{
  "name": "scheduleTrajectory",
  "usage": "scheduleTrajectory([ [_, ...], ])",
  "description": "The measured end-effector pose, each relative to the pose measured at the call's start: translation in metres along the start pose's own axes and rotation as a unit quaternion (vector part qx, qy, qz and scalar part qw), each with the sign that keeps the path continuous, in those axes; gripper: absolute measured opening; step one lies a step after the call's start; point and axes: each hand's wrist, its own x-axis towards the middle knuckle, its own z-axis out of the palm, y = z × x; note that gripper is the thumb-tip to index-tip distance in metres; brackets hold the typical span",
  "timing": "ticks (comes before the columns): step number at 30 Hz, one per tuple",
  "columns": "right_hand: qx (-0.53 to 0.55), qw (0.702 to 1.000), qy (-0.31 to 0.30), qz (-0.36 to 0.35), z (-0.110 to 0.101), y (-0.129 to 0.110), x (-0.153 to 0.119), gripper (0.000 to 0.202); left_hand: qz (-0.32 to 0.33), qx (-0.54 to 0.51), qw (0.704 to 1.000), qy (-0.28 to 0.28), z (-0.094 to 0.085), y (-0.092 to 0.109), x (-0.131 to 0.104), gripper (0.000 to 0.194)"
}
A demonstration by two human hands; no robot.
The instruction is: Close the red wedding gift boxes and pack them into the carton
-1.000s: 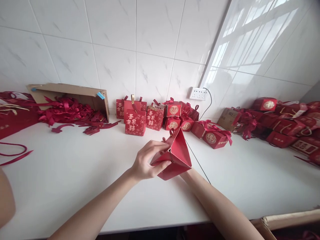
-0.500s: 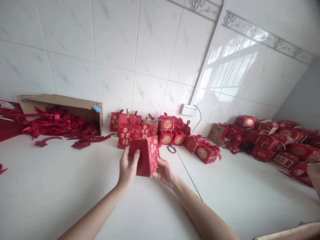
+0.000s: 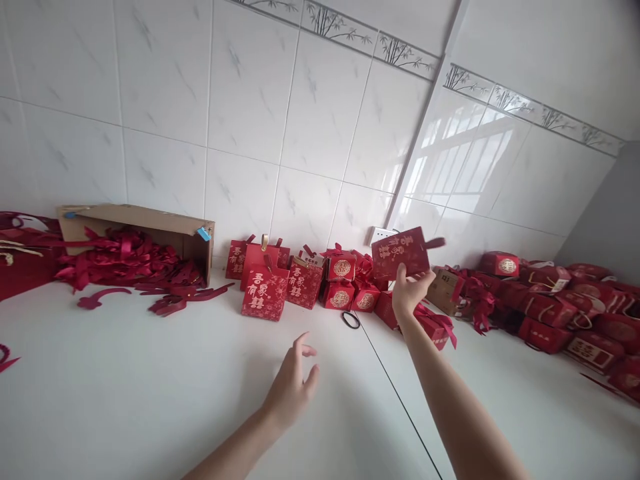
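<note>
Since the last frame, the red printed cardboard box [image 3: 400, 255] has gone up and right, from both hands to the R hand [image 3: 413, 290] alone, gripped by its lower edge. L hand [image 3: 293, 383] holds nothing, fingers loosely parted. Box looks folded up, ribbon loop [image 3: 436, 243] on; underside hidden, so can't tell what's left. Similar upright red printed boxes [image 3: 265, 293] stand beyond L hand. White table [image 3: 150, 380] gives L hand room; ribbon-tied red box [image 3: 434, 327] crowds R wrist.
</note>
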Motion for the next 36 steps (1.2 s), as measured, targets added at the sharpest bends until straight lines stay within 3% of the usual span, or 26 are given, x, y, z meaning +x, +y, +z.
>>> scheduleTrajectory([
  [4,-0.080,0.989,-0.113,0.042,0.028,0.020,0.010,0.039,0.061,0.049,0.996,-0.035,-0.003,0.002,-0.002,0.050],
  [7,-0.140,0.968,-0.187,0.088,0.044,0.039,0.000,0.051,0.054,0.061,0.995,-0.053,-0.004,0.002,-0.003,0.050],
  [12,-0.195,0.944,-0.247,0.098,0.053,0.052,-0.013,0.077,0.030,0.068,0.994,-0.082,-0.003,0.004,-0.003,0.051],
  [20,-0.228,0.935,-0.260,0.077,0.057,0.054,-0.006,0.081,-0.011,0.079,0.988,-0.131,-0.005,0.015,-0.006,0.054],
  [26,-0.177,0.951,-0.252,0.024,0.048,0.065,0.003,0.073,-0.005,0.068,0.991,-0.119,-0.002,0.008,-0.004,0.053],
  [36,-0.150,0.945,-0.285,0.060,0.031,0.096,0.052,0.025,-0.026,0.066,0.989,-0.128,-0.006,0.017,-0.004,0.052],
])
